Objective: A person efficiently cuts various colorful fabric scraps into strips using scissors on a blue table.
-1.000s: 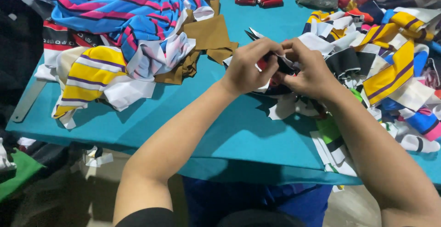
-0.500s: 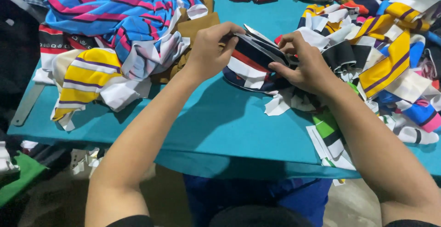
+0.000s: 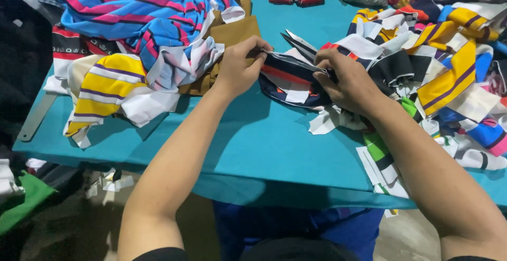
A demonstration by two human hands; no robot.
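Head view — left hand (image 3: 238, 71), right hand (image 3: 346, 81) pinch striped fabric piece (image 3: 288, 78)

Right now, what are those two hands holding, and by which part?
Both hold one striped fabric piece, navy, red and white: the left hand pinches its left edge, the right hand grips its right end.

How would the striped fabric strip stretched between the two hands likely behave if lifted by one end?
The striped fabric strip would probably droop: it sags below the left hand and right hand. It looks thin, so likely light. Being soft cloth, it should not roll.
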